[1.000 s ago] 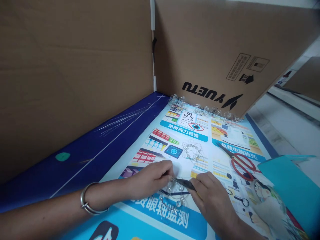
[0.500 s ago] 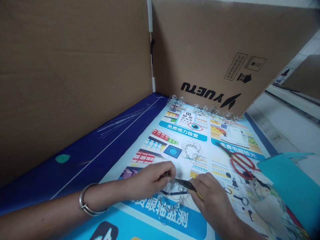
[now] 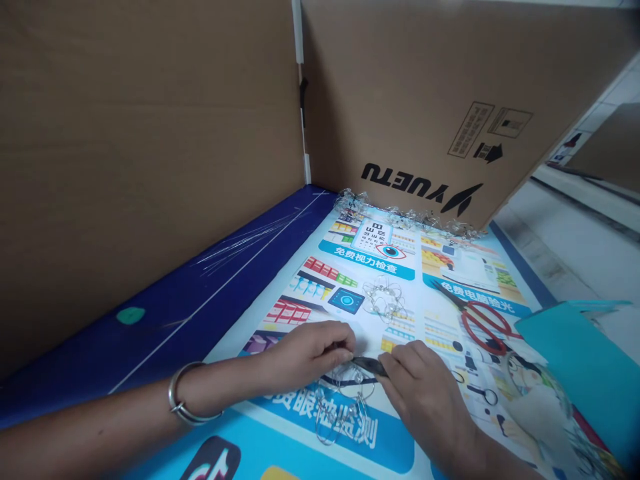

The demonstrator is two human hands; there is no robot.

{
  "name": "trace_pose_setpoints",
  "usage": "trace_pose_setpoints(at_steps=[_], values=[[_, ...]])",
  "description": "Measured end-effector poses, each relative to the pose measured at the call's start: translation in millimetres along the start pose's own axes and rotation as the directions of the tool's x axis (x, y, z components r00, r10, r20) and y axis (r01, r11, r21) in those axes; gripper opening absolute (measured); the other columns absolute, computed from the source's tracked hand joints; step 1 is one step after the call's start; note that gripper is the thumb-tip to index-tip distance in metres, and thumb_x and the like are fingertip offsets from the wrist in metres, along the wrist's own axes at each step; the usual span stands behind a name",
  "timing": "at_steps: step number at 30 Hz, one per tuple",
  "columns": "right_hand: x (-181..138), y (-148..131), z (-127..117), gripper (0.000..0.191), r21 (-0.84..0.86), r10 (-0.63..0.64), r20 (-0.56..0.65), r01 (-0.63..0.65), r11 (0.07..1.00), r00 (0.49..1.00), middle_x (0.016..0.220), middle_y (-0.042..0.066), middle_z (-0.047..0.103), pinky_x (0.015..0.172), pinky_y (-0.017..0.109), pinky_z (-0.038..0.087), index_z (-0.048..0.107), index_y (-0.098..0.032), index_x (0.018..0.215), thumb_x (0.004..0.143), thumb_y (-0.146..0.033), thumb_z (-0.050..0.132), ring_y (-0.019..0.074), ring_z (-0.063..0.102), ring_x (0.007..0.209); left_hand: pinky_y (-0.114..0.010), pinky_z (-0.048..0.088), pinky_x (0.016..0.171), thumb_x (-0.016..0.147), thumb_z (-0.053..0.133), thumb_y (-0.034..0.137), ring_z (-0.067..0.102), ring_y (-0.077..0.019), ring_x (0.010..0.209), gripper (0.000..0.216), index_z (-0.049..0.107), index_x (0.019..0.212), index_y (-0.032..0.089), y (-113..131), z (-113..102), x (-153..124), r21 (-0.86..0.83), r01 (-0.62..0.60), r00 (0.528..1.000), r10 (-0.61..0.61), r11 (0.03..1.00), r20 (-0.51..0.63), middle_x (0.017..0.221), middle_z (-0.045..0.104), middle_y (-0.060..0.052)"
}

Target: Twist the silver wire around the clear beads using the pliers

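Low over the printed poster, my left hand [image 3: 320, 350] pinches part of a looped wire piece [image 3: 340, 410] with clear beads. Its wire loops hang below my fingers. My right hand [image 3: 425, 393] is wrapped round a pair of pliers [image 3: 369, 365], whose dark jaws point left and meet the wire at my left fingertips. Exactly what the jaw tips grip is too small to make out. A finished-looking ring of wire loops and beads [image 3: 385, 298] lies flat just beyond my hands.
Red-handled scissors [image 3: 485, 327] lie to the right, beside a turquoise folder-like sheet [image 3: 580, 373]. Several wire pieces [image 3: 425, 220] line the foot of the cardboard wall [image 3: 400, 87]. Loose thin wires [image 3: 245, 243] and a green blob [image 3: 131, 315] are on the blue strip at left.
My right hand has turned the pliers slightly, and the yellow on their handle is now covered. The hanging wire loops have shifted a little. My left hand keeps its pinch.
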State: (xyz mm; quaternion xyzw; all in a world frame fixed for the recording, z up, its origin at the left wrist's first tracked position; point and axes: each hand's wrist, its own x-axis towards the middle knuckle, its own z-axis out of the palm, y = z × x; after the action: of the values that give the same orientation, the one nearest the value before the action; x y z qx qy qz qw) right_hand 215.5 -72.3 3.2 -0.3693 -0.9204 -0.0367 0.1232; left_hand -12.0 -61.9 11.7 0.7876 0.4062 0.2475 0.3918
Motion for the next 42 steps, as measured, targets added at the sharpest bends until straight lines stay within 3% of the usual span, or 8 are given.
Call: trace_pose_setpoints(at_steps=[10,16,21,33,42], values=[[-3,-3,-8,0.012,-0.148,-0.071,0.026,0.074,0.986,0.997,0.081,0.004,0.051,0.061,0.034,0.03,0.056,-0.017,0.092,0.083,-0.014,0.048,0.0184,0.04,0.073,-0.023,0.037,0.066,0.09,0.046,0.027,0.053,-0.0137,0.077,0.014,0.059,0.089,0.021,-4,0,1,0.194,-0.113,0.993,0.106,0.974,0.045,0.08,0.058,-0.001],[-2,-4,-10,0.014,-0.174,-0.07,0.05,0.078,0.982,0.996,0.084,0.004,0.05,0.063,0.034,0.03,0.055,-0.016,0.095,0.083,-0.013,0.049,0.019,0.04,0.076,-0.024,0.038,0.065,0.089,0.043,0.02,0.053,-0.0137,0.076,0.014,0.056,0.093,0.02,-7,6,-1,0.302,-0.167,0.985,0.17,0.939,0.017,0.083,0.058,-0.001],[-1,-7,-15,0.015,-0.196,-0.078,0.069,0.09,0.976,0.995,0.084,0.005,0.05,0.063,0.034,0.03,0.055,-0.015,0.096,0.082,-0.014,0.049,0.0194,0.04,0.075,-0.024,0.038,0.063,0.088,0.042,0.016,0.052,-0.0135,0.073,0.015,0.056,0.092,0.019,-9,7,-2,0.317,-0.205,0.977,0.213,0.926,0.012,0.081,0.059,-0.002],[-1,-3,-21,0.02,-0.209,-0.123,0.066,0.135,0.969,0.99,0.091,0.007,0.053,0.068,0.036,0.033,0.055,-0.014,0.101,0.083,-0.012,0.047,0.0222,0.043,0.083,-0.023,0.036,0.061,0.09,0.039,0.018,0.049,-0.0122,0.069,0.013,0.051,0.084,0.018,-10,9,-3,0.273,-0.174,0.984,0.176,0.946,0.017,0.075,0.054,0.0],[-2,-16,-29,0.03,-0.361,-0.164,0.03,0.164,0.918,0.986,0.09,0.012,0.056,0.066,0.038,0.033,0.058,-0.008,0.102,0.076,-0.01,0.045,0.027,0.045,0.083,-0.023,0.036,0.064,0.086,0.04,0.011,0.049,-0.0127,0.073,0.013,0.05,0.085,0.019,-11,8,-2,0.267,-0.152,0.988,0.15,0.952,0.025,0.079,0.055,0.0]])
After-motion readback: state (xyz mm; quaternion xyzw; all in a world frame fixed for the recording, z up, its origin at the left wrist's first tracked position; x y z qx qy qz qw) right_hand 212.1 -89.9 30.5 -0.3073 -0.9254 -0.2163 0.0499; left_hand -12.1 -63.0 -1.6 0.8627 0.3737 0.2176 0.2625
